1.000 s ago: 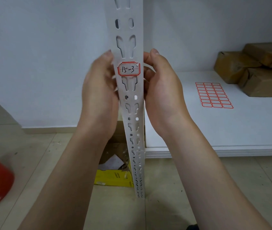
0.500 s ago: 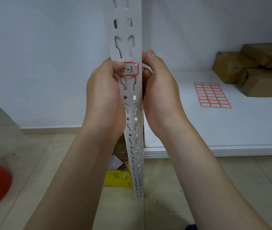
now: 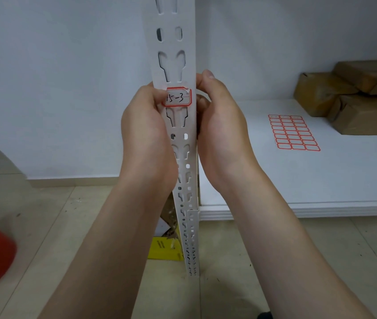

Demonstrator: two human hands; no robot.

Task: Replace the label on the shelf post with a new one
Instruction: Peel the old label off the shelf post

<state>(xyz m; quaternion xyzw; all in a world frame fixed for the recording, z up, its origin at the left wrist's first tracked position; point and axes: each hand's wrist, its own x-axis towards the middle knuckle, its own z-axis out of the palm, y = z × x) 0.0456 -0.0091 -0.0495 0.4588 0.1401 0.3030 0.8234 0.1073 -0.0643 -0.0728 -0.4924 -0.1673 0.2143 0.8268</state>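
- Left hand (image 3: pixel 145 132) pinches the left edge of the red-bordered label (image 3: pixel 177 97) on the white shelf post (image 3: pixel 175 65).
- Right hand (image 3: pixel 219 120) grips the post's right side.
- A label sheet (image 3: pixel 293 132) lies on the shelf (image 3: pixel 321 180), right.

Soft even light, slight edge warp

1. Looks like a stockroom or storage room.
2. Slotted white metal shelf post (image 3: pixel 178 139) and bare white shelf (image 3: pixel 321 180).
3. Taped brown parcels (image 3: pixel 353 93) stacked there, beside a sheet of red-bordered labels (image 3: pixel 293 132).
4. Tiled floor (image 3: pixel 275 261), plain walls.
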